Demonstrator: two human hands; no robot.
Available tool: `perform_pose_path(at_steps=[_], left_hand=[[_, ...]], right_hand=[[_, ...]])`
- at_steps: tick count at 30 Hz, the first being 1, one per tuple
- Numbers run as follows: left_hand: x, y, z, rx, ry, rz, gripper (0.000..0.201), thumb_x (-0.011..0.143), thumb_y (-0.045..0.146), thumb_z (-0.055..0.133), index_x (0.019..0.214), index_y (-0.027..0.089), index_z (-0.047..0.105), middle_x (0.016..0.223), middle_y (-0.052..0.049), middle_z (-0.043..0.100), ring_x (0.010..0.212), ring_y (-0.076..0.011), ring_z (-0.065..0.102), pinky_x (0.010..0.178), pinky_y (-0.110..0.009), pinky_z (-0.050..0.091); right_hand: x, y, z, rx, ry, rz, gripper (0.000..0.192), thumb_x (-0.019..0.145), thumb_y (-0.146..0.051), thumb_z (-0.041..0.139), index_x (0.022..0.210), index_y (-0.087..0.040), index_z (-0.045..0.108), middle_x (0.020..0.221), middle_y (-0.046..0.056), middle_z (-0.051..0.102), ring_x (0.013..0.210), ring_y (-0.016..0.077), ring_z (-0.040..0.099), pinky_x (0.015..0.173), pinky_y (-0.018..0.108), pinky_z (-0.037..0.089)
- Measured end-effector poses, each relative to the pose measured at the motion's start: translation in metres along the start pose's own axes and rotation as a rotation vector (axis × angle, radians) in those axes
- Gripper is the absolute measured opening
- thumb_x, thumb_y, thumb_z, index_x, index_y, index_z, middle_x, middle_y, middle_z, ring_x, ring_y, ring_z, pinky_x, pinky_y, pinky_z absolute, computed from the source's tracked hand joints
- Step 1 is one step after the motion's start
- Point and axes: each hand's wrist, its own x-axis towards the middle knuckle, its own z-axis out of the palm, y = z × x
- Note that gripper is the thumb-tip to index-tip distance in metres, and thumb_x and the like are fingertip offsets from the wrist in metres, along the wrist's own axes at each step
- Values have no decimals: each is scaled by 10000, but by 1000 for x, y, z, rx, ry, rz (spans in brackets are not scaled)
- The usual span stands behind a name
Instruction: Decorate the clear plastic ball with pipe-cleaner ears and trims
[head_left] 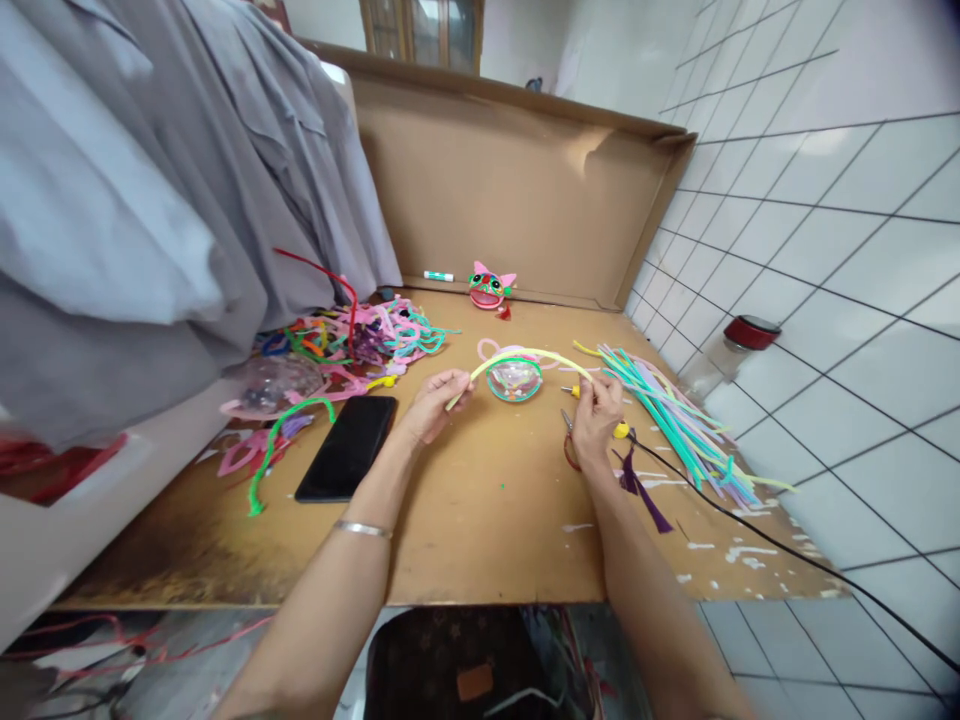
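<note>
A yellow pipe cleaner (525, 357) arches side to side over the clear ball (514, 379) near the table's (487, 520) middle, its ends pinched shut in the left hand (435, 405) and right hand (596, 415), equally near.

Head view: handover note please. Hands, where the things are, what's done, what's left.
Left hand: pinching one end of the yellow pipe cleaner.
Right hand: pinching the other end; the stem arches over the clear half-dome, which sits on the wooden table between the hands.
Around: bundle of straight pipe cleaners to the right, tangled pile to the left, black phone near the left wrist, finished pink cat-like figure at the back.
Done: dome already carries a pink and green rim.
Left: the yellow stem is not yet fixed to the dome, as far as I can tell.
</note>
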Motion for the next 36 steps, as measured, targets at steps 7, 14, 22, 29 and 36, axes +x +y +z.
perform_pose_path(at_steps=[7,14,22,29,36], left_hand=[[11,-16,-7,450,314,263,251,694,400,735,626,165,679,619,13,547,614,-115,441,606,-244,328],[10,-25,-8,570,338,366,168,772,310,660,656,189,650,610,6,553,605,-139,445,627,-257,328],[9,-38,-6,669,255,383,60,781,216,650,723,204,650,600,20,524,573,-135,414,628,-249,305],[8,-31,-1,578,302,343,138,783,240,644,660,181,620,571,19,558,554,-123,445,612,-245,327],[11,-37,4,293,263,111,143,746,238,686,687,177,572,474,40,584,435,-101,528,524,-217,399]], right_hand=[[-5,11,6,-182,-156,-9,471,953,-479,347,734,-188,646,682,34,520,675,192,478,682,320,349],[-17,7,15,-201,-232,-46,302,907,-414,371,924,-192,575,718,47,590,650,207,493,652,317,343],[-23,4,19,-131,-293,-24,209,877,-398,407,831,-219,504,720,30,571,647,196,479,665,319,365],[-23,-2,18,-70,-303,-55,337,894,-472,413,669,-228,471,675,7,518,683,181,452,690,308,367],[-25,-2,20,49,-413,-5,271,849,-394,480,707,-192,591,608,-5,549,610,173,508,656,310,414]])
